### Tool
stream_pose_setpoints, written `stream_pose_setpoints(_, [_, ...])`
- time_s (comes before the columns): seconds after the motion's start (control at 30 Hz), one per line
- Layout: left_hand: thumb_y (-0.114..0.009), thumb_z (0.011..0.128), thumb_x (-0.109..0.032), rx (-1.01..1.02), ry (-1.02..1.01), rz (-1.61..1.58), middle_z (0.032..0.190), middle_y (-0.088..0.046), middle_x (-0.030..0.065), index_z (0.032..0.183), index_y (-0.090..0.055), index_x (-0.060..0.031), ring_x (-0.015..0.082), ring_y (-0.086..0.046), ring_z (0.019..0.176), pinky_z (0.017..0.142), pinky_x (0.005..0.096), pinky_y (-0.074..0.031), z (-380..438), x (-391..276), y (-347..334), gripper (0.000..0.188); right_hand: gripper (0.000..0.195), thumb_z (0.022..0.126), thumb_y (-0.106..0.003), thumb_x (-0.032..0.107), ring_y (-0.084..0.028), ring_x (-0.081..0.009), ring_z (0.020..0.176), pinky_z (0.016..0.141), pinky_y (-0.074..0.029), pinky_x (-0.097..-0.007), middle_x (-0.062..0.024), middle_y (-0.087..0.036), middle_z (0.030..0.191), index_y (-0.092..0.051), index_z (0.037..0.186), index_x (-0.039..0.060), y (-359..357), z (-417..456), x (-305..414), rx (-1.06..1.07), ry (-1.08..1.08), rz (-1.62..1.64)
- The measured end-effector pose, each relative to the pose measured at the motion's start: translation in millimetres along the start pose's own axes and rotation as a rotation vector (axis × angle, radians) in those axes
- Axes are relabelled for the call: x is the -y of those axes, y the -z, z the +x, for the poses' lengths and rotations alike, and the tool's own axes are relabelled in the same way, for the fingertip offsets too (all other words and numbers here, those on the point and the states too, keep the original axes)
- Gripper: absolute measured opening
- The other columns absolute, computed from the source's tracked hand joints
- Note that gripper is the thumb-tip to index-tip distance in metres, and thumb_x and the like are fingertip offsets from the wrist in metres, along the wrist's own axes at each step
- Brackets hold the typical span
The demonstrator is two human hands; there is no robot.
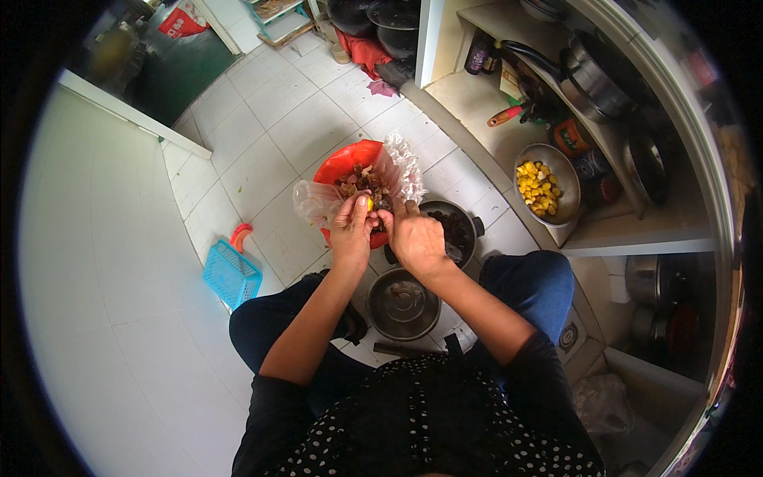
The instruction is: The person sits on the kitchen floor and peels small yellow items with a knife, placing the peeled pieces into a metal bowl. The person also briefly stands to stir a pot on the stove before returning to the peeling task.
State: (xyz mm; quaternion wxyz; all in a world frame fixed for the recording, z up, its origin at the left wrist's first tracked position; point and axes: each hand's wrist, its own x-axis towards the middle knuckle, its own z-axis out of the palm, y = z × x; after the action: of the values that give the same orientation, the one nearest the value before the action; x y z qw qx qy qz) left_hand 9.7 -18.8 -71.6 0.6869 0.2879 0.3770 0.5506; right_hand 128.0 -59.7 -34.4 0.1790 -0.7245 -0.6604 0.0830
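Observation:
My left hand (353,223) pinches a small yellow peeled chestnut (370,204) between thumb and fingers. Close beside it, my right hand (417,235) has its thumb and fingers bent near the nut; whether it grips anything is hidden. Both hands are above a red basin (334,160) lined with a clear plastic bag (407,169), which holds brown shells and peelings (356,177). Partly behind my right hand stands a metal pot (471,217) with dark brown nuts in it. A steel bowl (570,173) of yellow peeled pieces (537,188) rests on the low cupboard shelf at the right.
A round metal lid (404,304) lies on the tiled floor between my knees. A blue plastic basket (231,274) stands by the left wall. Pans (596,77), a red-handled utensil (505,115) and jars (569,137) fill the open cupboard. Dark pots and a red cloth (365,55) are ahead.

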Motion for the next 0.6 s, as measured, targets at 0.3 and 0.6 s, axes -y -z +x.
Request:
stream_pose_setpoints(0.3, [-0.057, 0.096, -0.018, -0.004, -0.069, 0.228, 0.079, -0.057, -0.0037, 0.108, -0.062, -0.0021, 0.0047, -0.048, 0.065, 0.062, 0.0183, -0.043, -4, 7, -7, 0.021, 0.04, 0.095, -0.049, 0.035, -0.066, -0.0305, 0.063, 0.053, -0.053, -0.0386, -0.0185, -0.065, 0.084, -0.056, 0.114, 0.0008, -2, 1, -2, -0.032, 0.006, -0.062])
stream_pose_setpoints(0.6, [-0.057, 0.095, -0.016, 0.035, -0.218, 0.514, 0.077, -0.052, -0.0059, 0.113, -0.06, -0.0033, 0.0024, -0.043, 0.064, 0.058, 0.0181, -0.038, -3, 1, -2, 0.022, 0.048, 0.099, -0.04, 0.037, -0.062, -0.0436, 0.072, 0.065, -0.05, -0.0492, -0.0257, -0.063, 0.075, -0.064, 0.086, -0.0017, 7, 12, -6, 0.263, -0.169, 0.471])
